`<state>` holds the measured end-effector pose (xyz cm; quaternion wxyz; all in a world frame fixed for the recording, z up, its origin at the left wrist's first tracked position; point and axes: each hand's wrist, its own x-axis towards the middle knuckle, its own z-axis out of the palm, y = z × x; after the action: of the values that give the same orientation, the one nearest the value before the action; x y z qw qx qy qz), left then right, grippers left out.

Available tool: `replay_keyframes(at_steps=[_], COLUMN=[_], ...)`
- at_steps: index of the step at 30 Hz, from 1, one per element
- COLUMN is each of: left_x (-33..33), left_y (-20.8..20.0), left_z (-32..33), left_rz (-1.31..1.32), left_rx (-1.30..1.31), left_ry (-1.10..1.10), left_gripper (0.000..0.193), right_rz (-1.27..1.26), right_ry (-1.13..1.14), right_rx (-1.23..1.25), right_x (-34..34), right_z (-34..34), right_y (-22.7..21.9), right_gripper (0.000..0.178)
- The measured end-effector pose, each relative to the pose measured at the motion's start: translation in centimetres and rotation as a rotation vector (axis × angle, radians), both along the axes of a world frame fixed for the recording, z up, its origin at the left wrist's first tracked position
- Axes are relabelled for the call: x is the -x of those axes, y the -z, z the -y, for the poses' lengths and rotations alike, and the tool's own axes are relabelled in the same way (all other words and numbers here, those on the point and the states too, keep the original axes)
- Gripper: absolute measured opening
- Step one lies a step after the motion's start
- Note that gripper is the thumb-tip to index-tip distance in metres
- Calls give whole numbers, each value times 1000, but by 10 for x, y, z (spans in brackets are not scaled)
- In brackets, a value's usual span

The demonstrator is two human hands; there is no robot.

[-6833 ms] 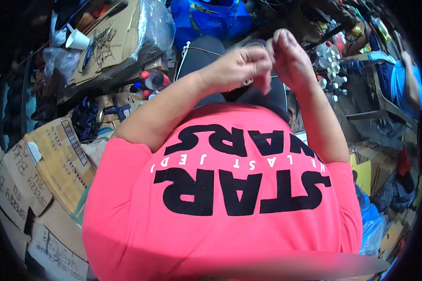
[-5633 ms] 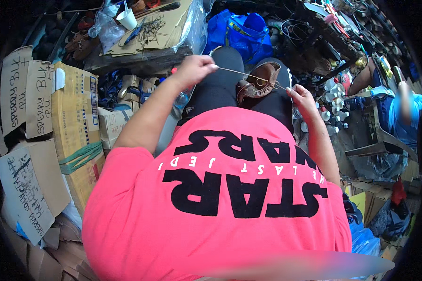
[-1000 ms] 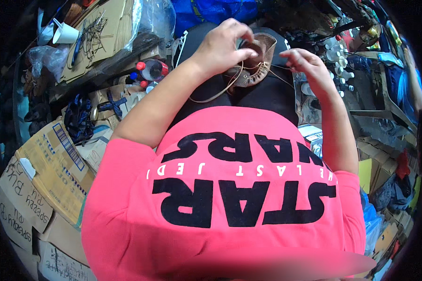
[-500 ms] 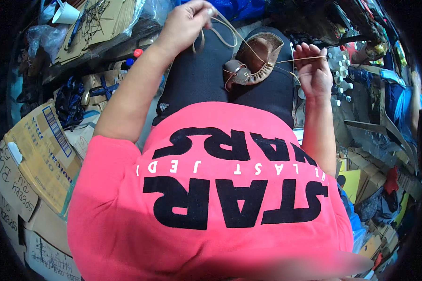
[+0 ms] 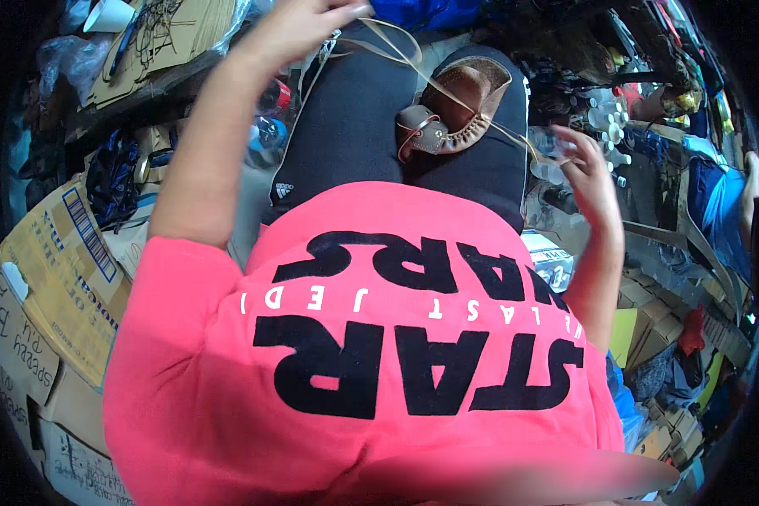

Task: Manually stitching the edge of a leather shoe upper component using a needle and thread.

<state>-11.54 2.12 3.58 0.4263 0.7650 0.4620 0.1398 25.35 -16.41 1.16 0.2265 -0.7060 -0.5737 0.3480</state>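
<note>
Bottles point(image 5: 607, 121) near right hand point(image 5: 592, 173), contents unclear, laced leather upper point(image 5: 467, 86)

A shoe upper point(image 5: 462, 93) lay on my right thigh point(image 5: 481, 177), its lace point(image 5: 435, 83) running across it from my left hand point(image 5: 310, 24) toward my right hand point(image 5: 589, 169). Ahead sat a bag point(image 5: 430, 12); front left, a cup point(image 5: 110, 15) beside flat cardboard point(image 5: 201, 40); nearer left, a carton point(image 5: 63, 261); beyond my right hand, bottles point(image 5: 605, 120); far right, another person point(image 5: 718, 207).
</note>
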Motion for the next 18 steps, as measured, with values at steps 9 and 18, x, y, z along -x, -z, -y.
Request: replay_keyframes(at_steps=[9,18], left_x=[-96,-112], left_y=[30,30], left_z=[41,34], left_rz=[175,85], left_rx=[-477,39], left_ry=[369,501], left_gripper=[30,26], right_rz=[266,326], right_ry=[-436,-374], right_rx=[-140,-303], right_x=[95,74], right_z=[-39,-24], right_y=[-62,-53], right_gripper=[19,7])
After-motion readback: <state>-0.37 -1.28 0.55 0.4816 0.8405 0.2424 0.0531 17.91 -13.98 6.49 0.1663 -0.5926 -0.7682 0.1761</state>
